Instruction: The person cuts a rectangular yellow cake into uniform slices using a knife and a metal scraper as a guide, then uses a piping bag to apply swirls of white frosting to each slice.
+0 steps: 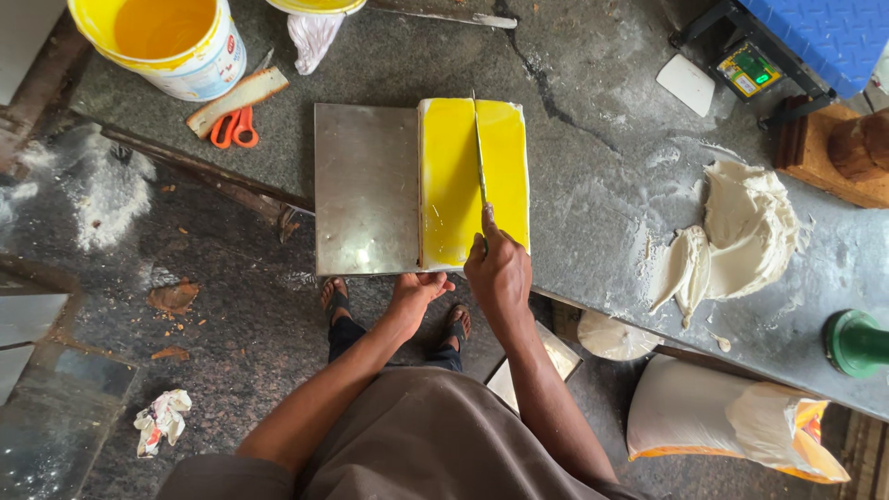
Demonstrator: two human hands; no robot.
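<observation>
A yellow-topped rectangular slab point(454, 185) with white sides lies on the right half of a square metal tray point(361, 185) on a grey stone counter. My right hand point(498, 270) grips the handle of a long knife point(479, 153), whose blade runs lengthwise down the slab's middle. My left hand point(419, 289) holds the near edge of the tray just below the slab, fingers curled under it.
A yellow bucket point(171, 42) stands at the far left, with orange-handled scissors point(233, 127) and a scraper beside it. A lump of white dough point(741, 231) lies to the right. A scale point(787, 46), a wooden block, a green object point(854, 343) and a sack point(732, 421) sit at right.
</observation>
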